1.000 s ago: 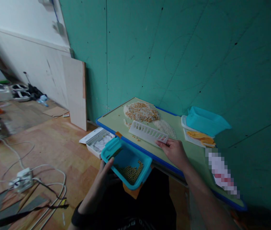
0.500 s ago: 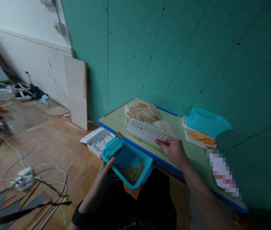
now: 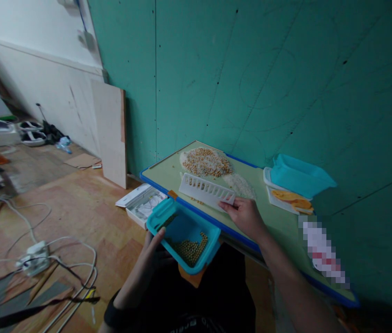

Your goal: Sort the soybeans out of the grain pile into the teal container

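Note:
My right hand (image 3: 245, 216) grips one end of a white slotted plastic strip (image 3: 205, 189) that lies on the green table (image 3: 168, 173), close to its blue front edge. A few beans show behind its slots and beside it. My left hand (image 3: 155, 243) holds a teal plastic box (image 3: 182, 234) just below the table edge. The box has a heap of yellow beans (image 3: 189, 249) in its near corner. Beyond the strip lies a pile of beans mixed with rice (image 3: 205, 162), with a patch of plain rice (image 3: 240, 184) to its right.
A teal lid (image 3: 300, 175) rests on white trays with an orange piece (image 3: 291, 197) at the table's right. A green wall stands right behind the table. On the wooden floor are a white tray (image 3: 140, 202), a leaning board (image 3: 110, 134), and cables with a power strip (image 3: 33, 259).
My right hand has slid the white strip to the left and toward the table's front edge, pushing a few beans along. The teal box and my left hand stay put.

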`<move>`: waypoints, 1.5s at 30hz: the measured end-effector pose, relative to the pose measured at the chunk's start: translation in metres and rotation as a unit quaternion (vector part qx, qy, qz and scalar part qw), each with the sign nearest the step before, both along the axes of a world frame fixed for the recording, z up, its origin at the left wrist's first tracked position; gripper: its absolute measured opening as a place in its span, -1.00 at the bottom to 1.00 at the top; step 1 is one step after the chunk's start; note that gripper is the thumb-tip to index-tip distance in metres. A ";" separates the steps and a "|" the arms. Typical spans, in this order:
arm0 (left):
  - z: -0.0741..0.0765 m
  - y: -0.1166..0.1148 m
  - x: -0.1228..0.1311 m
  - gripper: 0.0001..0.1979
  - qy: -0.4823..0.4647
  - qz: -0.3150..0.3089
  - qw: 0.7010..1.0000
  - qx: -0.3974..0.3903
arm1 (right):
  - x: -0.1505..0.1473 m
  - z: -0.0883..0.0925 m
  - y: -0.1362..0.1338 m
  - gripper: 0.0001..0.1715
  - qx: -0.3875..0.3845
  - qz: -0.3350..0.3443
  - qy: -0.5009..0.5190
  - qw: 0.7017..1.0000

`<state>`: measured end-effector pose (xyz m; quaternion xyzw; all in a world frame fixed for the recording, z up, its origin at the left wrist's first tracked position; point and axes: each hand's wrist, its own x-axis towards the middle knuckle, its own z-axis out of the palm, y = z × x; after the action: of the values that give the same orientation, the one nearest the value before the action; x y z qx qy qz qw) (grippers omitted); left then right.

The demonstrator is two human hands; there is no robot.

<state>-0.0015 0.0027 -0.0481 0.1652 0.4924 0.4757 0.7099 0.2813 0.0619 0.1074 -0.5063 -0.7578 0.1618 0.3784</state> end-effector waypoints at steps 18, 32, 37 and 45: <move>0.008 -0.007 0.001 0.03 0.025 -0.003 1.000 0.003 | 0.004 -0.008 -0.010 -0.77 -0.004 0.022 0.011 1.000; 0.013 -0.010 0.004 0.03 0.009 -0.007 1.000 0.014 | 0.000 -0.015 -0.032 -0.76 0.047 0.011 -0.035 0.998; 0.019 -0.015 0.007 0.00 0.003 -0.001 1.000 0.013 | -0.008 -0.019 -0.046 -0.77 0.136 0.012 -0.092 0.986; 0.022 -0.015 0.009 0.00 0.000 0.006 1.000 0.017 | -0.017 -0.024 -0.048 -0.74 0.209 0.020 -0.141 0.967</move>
<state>0.0077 -0.0125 -0.0261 0.1744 0.4854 0.4886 0.7037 0.2646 0.0136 0.0838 -0.4179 -0.8305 -0.0658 0.3623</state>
